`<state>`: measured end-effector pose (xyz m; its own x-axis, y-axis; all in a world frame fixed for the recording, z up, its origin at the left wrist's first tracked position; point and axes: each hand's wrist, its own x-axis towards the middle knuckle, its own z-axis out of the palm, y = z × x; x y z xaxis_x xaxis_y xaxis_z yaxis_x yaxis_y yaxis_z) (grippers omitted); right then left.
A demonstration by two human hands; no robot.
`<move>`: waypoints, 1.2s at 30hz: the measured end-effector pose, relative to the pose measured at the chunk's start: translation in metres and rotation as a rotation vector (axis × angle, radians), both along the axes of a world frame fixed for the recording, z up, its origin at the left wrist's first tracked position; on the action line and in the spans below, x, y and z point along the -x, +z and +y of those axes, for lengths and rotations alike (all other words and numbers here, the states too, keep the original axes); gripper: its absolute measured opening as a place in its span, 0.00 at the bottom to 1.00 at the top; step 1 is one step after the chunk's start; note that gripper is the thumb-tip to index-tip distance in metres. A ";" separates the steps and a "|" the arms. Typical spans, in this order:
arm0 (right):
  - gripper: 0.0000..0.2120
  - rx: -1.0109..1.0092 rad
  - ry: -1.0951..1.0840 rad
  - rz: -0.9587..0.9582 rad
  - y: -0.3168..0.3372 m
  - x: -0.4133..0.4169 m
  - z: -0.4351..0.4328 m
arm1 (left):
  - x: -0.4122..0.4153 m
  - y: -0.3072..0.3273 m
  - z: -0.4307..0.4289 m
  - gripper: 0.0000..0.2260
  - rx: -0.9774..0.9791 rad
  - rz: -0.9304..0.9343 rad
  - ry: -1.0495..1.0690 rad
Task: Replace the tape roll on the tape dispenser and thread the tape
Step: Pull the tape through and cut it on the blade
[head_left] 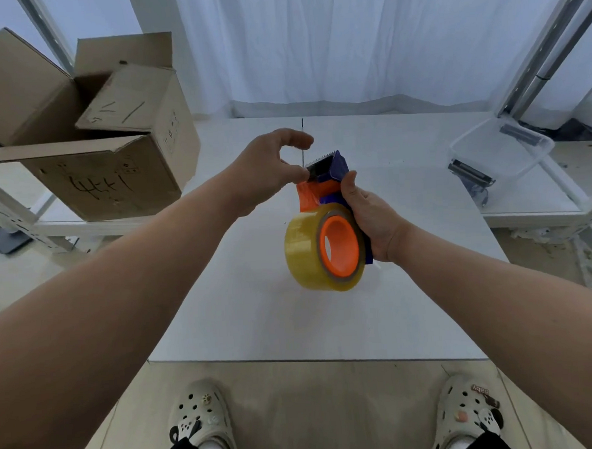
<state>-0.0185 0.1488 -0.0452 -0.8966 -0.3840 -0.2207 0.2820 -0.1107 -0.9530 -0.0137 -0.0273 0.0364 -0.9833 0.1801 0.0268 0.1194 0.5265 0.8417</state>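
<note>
A blue and orange tape dispenser [333,169] is held above the white table [327,325], its toothed blade pointing away from me. A yellowish clear tape roll [302,248] sits on its orange hub [340,247]. My right hand [369,217] grips the dispenser's body from the right side. My left hand [271,167] pinches with thumb and forefinger at the dark plate just below the blade, where the tape end lies over the orange flap [312,196]. The tape strip itself is too clear to make out.
Open cardboard boxes [111,138] stand on a white rack at the left. A clear plastic bin [500,151] with metal parts sits on a rack at the right. White curtains hang behind the table. My feet in light clogs show below.
</note>
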 end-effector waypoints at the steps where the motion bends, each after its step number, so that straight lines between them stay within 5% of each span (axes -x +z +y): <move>1: 0.39 -0.014 -0.007 0.010 0.001 -0.001 0.000 | 0.001 -0.001 0.000 0.21 0.005 -0.020 0.003; 13: 0.24 -0.191 -0.003 0.035 0.005 -0.005 0.004 | 0.001 -0.011 -0.002 0.20 0.028 -0.035 0.003; 29: 0.54 -0.096 0.242 -0.141 0.015 -0.011 0.000 | -0.009 -0.003 0.001 0.18 -0.172 0.134 -0.037; 36: 0.57 -0.036 0.216 -0.170 0.017 -0.008 -0.002 | -0.002 -0.004 0.000 0.18 -0.228 0.098 0.009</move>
